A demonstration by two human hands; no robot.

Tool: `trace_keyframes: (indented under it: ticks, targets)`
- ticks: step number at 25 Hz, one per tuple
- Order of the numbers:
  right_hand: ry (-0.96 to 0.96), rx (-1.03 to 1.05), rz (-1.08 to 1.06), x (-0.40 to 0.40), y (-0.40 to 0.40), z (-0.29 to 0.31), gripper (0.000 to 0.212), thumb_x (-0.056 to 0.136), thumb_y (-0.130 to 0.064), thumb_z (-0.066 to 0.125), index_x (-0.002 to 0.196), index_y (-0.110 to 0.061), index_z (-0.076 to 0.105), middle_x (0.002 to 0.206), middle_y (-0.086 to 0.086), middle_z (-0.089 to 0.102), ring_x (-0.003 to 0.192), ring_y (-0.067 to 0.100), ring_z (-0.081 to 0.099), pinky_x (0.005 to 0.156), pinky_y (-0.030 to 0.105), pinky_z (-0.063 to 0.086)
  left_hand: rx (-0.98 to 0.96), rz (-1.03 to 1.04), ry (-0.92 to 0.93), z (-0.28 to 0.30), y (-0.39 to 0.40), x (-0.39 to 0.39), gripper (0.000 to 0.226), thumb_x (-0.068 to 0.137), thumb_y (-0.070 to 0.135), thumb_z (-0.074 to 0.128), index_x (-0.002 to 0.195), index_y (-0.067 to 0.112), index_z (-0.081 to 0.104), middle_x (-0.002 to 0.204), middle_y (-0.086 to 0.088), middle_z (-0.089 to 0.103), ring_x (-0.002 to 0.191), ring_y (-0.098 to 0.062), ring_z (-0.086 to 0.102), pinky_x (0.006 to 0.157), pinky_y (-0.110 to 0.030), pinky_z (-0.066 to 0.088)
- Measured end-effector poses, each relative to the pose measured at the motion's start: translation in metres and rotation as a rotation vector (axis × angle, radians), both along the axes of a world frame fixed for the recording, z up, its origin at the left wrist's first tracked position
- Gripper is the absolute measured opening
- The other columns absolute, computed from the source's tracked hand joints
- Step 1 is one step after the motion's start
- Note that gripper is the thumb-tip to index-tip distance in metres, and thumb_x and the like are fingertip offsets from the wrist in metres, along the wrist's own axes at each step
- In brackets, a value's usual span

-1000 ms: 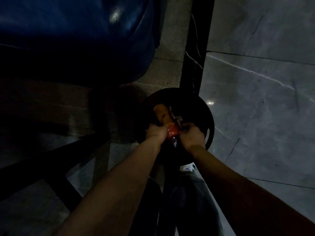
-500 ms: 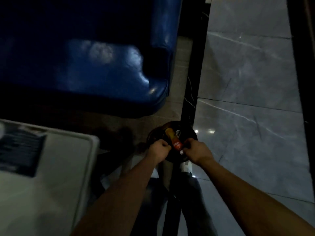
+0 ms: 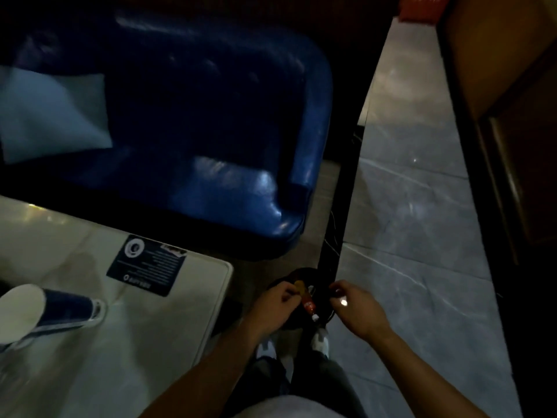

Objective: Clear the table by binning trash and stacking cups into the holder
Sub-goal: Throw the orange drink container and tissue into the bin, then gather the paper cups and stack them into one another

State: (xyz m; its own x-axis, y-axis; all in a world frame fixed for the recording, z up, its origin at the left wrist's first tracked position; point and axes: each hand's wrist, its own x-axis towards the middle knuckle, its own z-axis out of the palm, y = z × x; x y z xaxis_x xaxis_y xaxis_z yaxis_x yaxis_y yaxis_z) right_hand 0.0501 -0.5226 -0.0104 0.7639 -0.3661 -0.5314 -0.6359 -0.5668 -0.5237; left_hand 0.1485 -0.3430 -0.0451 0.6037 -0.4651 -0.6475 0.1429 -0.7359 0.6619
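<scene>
Small red-labelled plastic bottle (image 3: 308, 306) now free of both hands, over the round black bin (image 3: 322, 300).
Left hand (image 3: 278, 301) loosely curled, right hand (image 3: 355, 309) spread, both empty; earlier both gripped it. View pulled back: dark-blue paper cup (image 3: 45, 310) lying on white table (image 3: 126, 342).

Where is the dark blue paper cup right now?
In the head view, the dark blue paper cup lies on its side at the far left on the white table, left of the black sticker.
</scene>
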Motion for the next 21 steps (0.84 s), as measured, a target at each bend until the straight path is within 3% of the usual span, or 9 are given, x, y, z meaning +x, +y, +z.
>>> trace_keyframes:
  ticks: [3,8,11,14,17,21]
  targets:
    - [-0.074,-0.073,0.134,-0.012,0.004,0.020,0.033,0.090,-0.035,0.057,0.122,-0.027,0.058,0.118,0.001,0.065,0.104,0.017,0.061,0.084,0.032,0.051,-0.099,0.018,-0.075,0.028,0.016,-0.013,0.013,0.088,0.032,0.063,0.096,0.042,0.058,0.091,0.020,0.064,0.090,-0.006,0.064,0.081,-0.021,0.052]
    - [-0.097,-0.183,0.349,-0.029,0.003,0.042,0.036,0.093,-0.042,0.051,0.127,-0.032,0.054,0.122,-0.001,0.062,0.106,0.018,0.059,0.086,0.034,0.051,-0.143,0.141,-0.130,0.055,0.050,-0.039,0.020,0.088,0.022,0.068,0.104,0.032,0.061,0.102,0.003,0.067,0.099,-0.015,0.065,0.089,-0.026,0.053]
    - [-0.052,-0.274,0.535,-0.026,0.005,0.049,0.038,0.094,-0.049,0.045,0.127,-0.034,0.052,0.123,-0.002,0.060,0.105,0.018,0.059,0.084,0.033,0.050,-0.035,0.085,-0.246,0.059,0.075,-0.051,0.029,0.089,0.033,0.064,0.117,0.025,0.062,0.117,0.004,0.063,0.107,-0.009,0.061,0.095,-0.025,0.048]
    - [-0.018,-0.298,0.718,-0.010,0.012,0.058,0.037,0.094,-0.049,0.044,0.128,-0.036,0.049,0.123,-0.003,0.058,0.106,0.018,0.057,0.085,0.033,0.049,0.139,-0.019,-0.400,0.064,0.101,-0.061,0.039,0.088,0.050,0.057,0.123,0.032,0.058,0.123,0.009,0.058,0.113,-0.008,0.055,0.092,-0.018,0.038]
    - [-0.036,-0.281,0.865,0.011,0.028,0.065,0.036,0.096,-0.043,0.044,0.129,-0.032,0.049,0.124,-0.002,0.056,0.107,0.020,0.055,0.085,0.032,0.047,0.209,0.024,-0.412,0.070,0.124,-0.074,0.037,0.087,0.050,0.057,0.119,0.032,0.061,0.123,0.007,0.060,0.115,-0.011,0.055,0.088,-0.017,0.037]
    - [-0.091,-0.177,1.064,0.038,0.062,0.072,0.038,0.097,-0.042,0.044,0.134,-0.033,0.047,0.131,-0.003,0.056,0.112,0.017,0.055,0.090,0.031,0.048,0.231,0.139,-0.424,0.088,0.153,-0.093,0.038,0.088,0.047,0.060,0.122,0.030,0.060,0.124,0.004,0.060,0.116,-0.014,0.056,0.097,-0.028,0.044]
